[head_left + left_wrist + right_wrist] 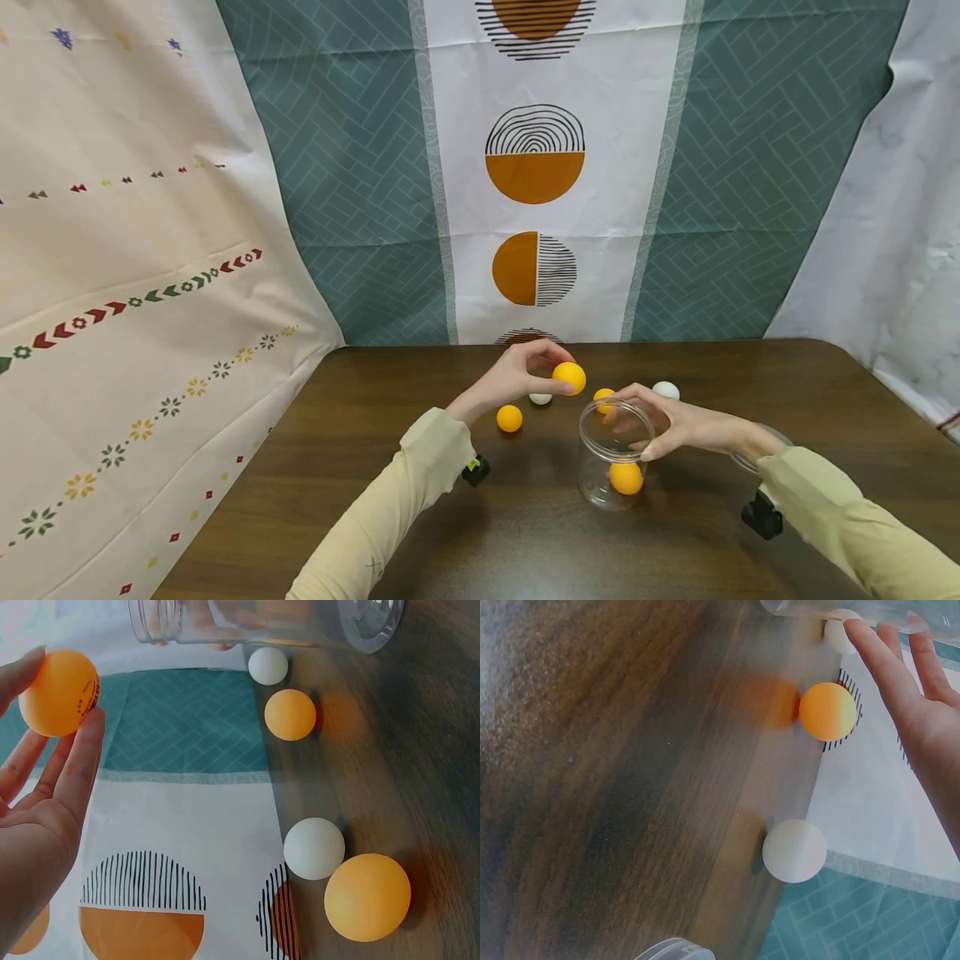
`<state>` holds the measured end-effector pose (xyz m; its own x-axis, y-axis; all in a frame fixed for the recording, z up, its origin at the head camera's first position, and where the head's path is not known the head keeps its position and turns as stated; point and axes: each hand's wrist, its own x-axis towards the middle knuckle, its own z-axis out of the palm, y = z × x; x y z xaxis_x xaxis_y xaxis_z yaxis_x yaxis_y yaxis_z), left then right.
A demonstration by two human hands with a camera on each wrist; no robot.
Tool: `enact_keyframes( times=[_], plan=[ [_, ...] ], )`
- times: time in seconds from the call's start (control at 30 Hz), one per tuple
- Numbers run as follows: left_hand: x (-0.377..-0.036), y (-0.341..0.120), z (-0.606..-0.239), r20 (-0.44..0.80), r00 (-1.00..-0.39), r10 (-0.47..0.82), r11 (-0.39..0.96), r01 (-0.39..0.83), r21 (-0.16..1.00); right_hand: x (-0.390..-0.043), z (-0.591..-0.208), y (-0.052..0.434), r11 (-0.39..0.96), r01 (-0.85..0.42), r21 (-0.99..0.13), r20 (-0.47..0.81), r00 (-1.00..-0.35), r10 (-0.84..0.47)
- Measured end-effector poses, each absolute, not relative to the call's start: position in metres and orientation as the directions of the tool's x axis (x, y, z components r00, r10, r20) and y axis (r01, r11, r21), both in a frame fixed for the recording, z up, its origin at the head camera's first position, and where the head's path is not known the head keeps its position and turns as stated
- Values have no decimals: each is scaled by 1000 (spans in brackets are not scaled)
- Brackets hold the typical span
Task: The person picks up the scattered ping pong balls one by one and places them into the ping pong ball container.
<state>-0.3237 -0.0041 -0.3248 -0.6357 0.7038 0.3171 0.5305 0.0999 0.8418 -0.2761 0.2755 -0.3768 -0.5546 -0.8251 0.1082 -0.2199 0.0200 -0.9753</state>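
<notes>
Head view: left hand [517, 377] pinches orange ball [569, 377].

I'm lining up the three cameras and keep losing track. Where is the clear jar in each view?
Head view: the clear jar stands upright at centre-right on the table, the right hand gripping its rim.
Left wrist view: the jar runs along the top edge.
Right wrist view: only a sliver shows at the top right corner.
Shared landmark: the white ball beyond the jar.

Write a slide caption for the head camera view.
Left hand holds an orange ball above a clear jar steadied by the right hand.
</notes>
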Motion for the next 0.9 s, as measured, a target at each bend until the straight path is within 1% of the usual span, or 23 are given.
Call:
enact_keyframes(
  times=[0.23,0.43,0.73,0.9],
  plan=[
    [-321,1,-324,308,-621,721,88,522,848,-277,-378,277,44,-201,-979,81,-573,-815],
    [-317,6,-324,296,-613,733,78,508,858,-275,-377,276,32,-217,-976,98,-562,-821],
    [-297,8,-308,295,-570,767,37,499,866,-275,-377,276,34,-206,-978,91,-567,-818],
    [-305,14,-318,300,-565,769,30,500,866,-275,-377,276,11,-220,-975,114,-547,-829]
  ],
)
